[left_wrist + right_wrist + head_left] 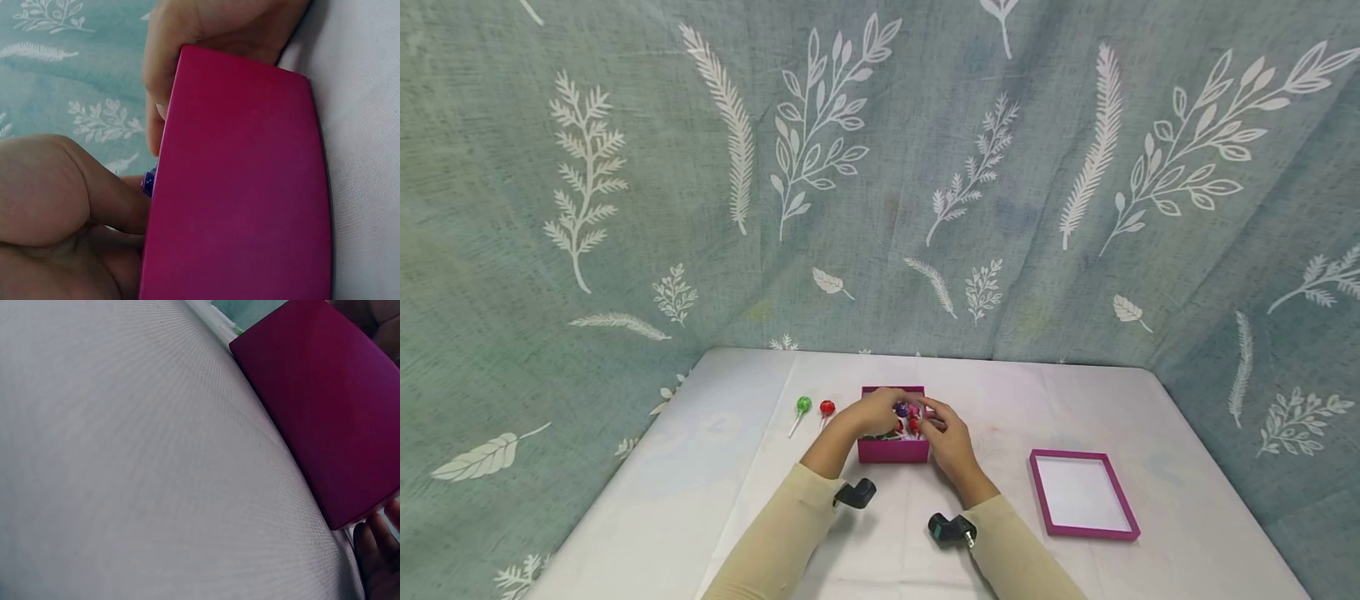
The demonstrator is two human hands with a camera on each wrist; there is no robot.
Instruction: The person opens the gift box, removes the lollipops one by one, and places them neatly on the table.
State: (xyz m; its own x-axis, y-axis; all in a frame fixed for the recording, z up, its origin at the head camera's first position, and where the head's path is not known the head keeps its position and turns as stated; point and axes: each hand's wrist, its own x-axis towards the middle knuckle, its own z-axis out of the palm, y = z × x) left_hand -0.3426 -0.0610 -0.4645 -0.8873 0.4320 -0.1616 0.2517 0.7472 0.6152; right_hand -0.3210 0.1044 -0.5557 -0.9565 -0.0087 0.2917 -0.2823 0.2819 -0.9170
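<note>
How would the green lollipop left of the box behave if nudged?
The green lollipop would probably roll in an arc, given its round head and thin white stick. Being small, it is likely light to lift.

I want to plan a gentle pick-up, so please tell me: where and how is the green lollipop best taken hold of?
Probably pinch the green lollipop by its stick, coming from the person's near side: the thin stick lies uncovered, pointing towards the person and slightly left, while the red lollipop lies to its right.
</note>
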